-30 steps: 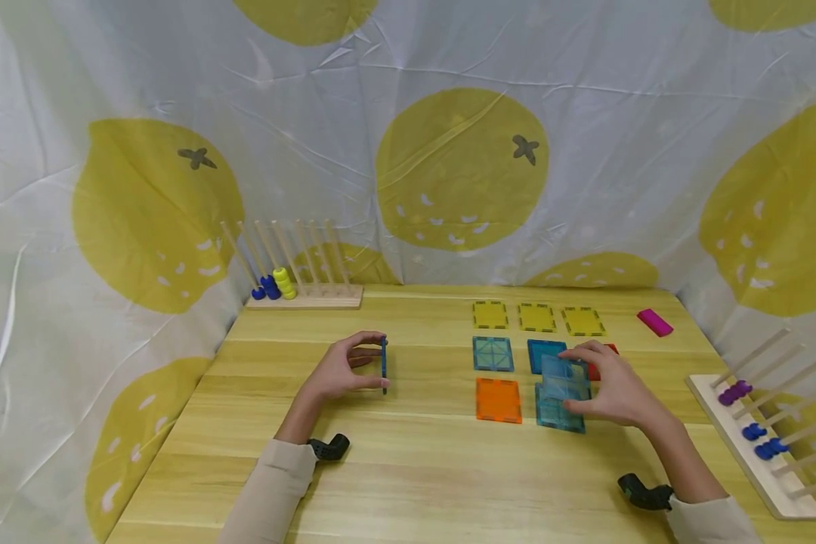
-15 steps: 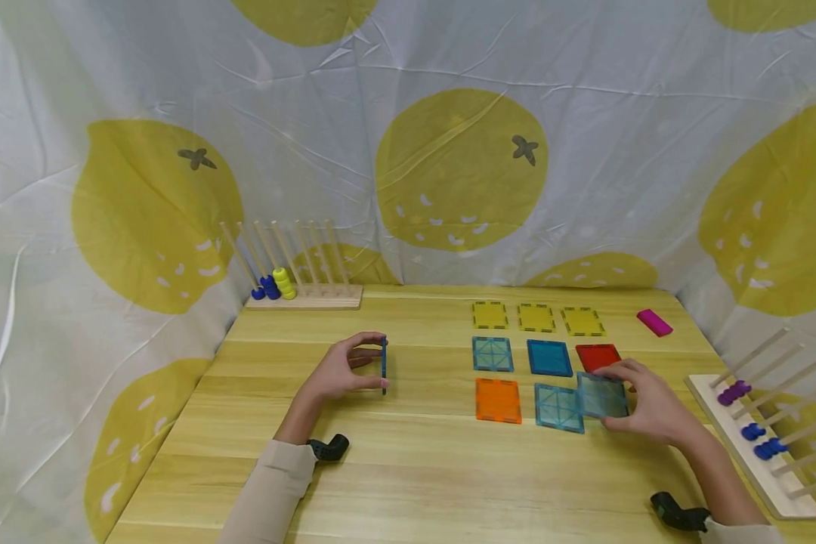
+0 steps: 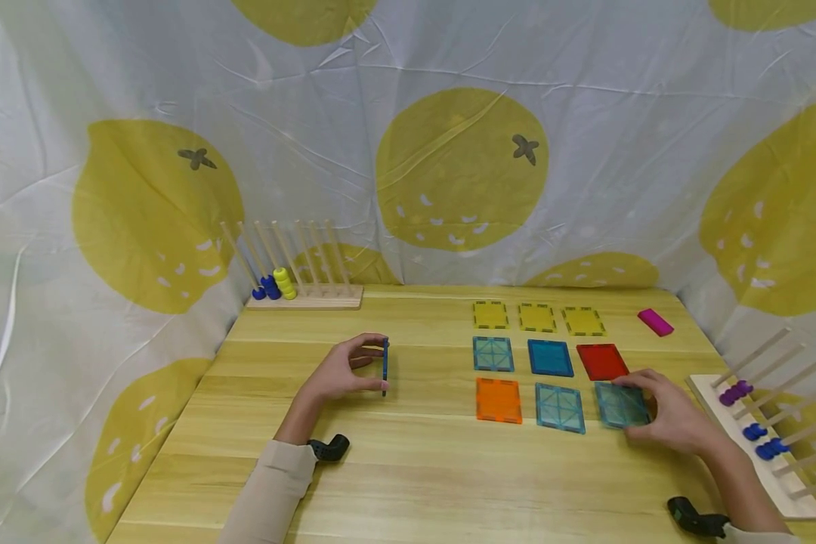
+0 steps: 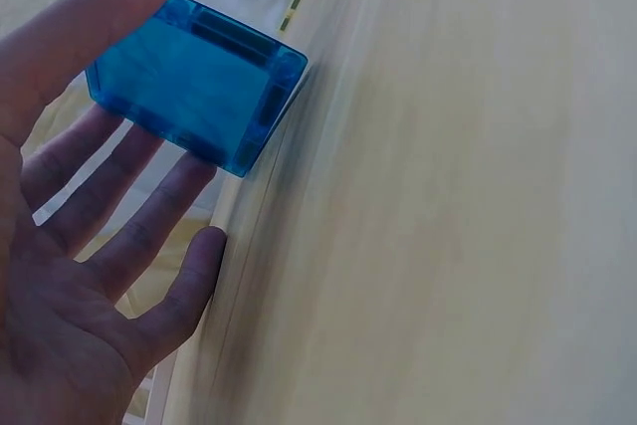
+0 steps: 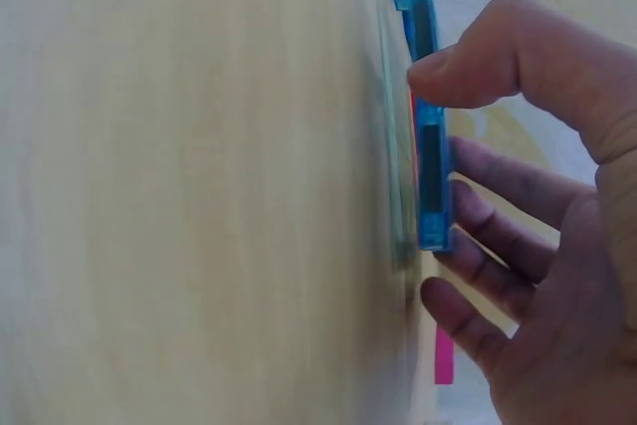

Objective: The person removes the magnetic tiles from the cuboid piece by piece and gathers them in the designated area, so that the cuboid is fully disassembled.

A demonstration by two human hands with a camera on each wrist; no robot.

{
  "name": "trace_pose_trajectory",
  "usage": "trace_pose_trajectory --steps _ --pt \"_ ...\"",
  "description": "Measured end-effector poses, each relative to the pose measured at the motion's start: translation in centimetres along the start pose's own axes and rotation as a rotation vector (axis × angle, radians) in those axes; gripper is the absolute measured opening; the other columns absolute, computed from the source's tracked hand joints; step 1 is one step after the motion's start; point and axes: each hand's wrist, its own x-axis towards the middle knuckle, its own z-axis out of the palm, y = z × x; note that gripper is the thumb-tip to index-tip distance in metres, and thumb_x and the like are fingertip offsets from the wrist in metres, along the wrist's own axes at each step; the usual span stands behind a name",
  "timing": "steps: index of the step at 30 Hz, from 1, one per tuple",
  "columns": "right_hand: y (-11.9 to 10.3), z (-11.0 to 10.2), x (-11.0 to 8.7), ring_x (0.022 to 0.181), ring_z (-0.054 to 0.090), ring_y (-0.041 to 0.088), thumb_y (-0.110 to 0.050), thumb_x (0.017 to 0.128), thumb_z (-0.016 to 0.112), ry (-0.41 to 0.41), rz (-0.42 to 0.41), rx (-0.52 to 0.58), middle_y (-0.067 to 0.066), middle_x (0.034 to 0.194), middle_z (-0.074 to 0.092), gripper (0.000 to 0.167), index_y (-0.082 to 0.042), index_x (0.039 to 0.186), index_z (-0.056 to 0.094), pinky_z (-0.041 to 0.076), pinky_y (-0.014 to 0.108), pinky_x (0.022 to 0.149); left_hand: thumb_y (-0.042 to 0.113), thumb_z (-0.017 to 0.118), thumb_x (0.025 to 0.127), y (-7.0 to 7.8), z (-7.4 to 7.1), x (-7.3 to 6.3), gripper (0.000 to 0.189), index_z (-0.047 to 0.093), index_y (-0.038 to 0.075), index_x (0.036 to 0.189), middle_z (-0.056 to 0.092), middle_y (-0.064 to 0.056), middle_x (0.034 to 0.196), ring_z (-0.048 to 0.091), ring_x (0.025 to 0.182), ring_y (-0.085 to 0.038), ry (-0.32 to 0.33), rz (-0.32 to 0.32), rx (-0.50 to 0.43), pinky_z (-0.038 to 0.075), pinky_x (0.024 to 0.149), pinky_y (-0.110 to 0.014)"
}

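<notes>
My left hand (image 3: 333,374) holds a blue square magnetic tile (image 3: 384,366) on edge above the table, thumb and fingers on opposite edges. The left wrist view shows that translucent blue tile (image 4: 199,77) from its face. My right hand (image 3: 676,415) pinches a pale blue tile (image 3: 619,406) by its edges, nearly flat and close to the table at the front row's right end. In the right wrist view, a narrow gap separates this tile's edge (image 5: 430,186) from the wood. Left of it lies a pale blue patterned tile (image 3: 560,408); behind it, a red tile (image 3: 601,362).
An orange tile (image 3: 499,400) begins the front row. Another pale blue tile (image 3: 493,353) and a blue tile (image 3: 551,357) lie behind, then yellow tiles (image 3: 536,317). A magenta block (image 3: 655,323) lies back right. Peg racks stand left (image 3: 306,298) and right (image 3: 755,446).
My right hand has carried the pale blue tile rightward, from over the patterned tile to its right side, and lowered it. The left hand has barely moved.
</notes>
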Motion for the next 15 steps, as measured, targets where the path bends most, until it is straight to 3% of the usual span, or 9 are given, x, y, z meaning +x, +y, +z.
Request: trace_pose_trajectory --steps 7,15 --pt "0.36 -0.07 -0.24 0.120 0.052 0.048 -0.025 0.066 0.094 -0.042 0.029 0.018 0.023 0.135 0.054 0.074 -0.013 0.133 0.065 0.043 0.076 0.096 0.012 0.091 0.079 0.21 0.06 0.04 0.085 0.047 0.001 0.150 0.055 -0.020 0.147 0.056 0.134 -0.038 -0.007 0.007 0.012 0.045 0.113 -0.055" --pt "0.67 -0.05 -0.40 0.121 0.049 0.048 -0.023 0.067 0.093 -0.039 0.007 0.038 0.024 0.137 0.052 0.073 -0.016 0.134 0.066 0.041 0.078 0.095 0.012 0.091 0.078 0.42 0.17 -0.09 0.085 0.047 -0.001 0.150 0.054 -0.022 0.147 0.055 0.136 -0.038 -0.008 0.009 0.022 0.043 0.115 -0.055"
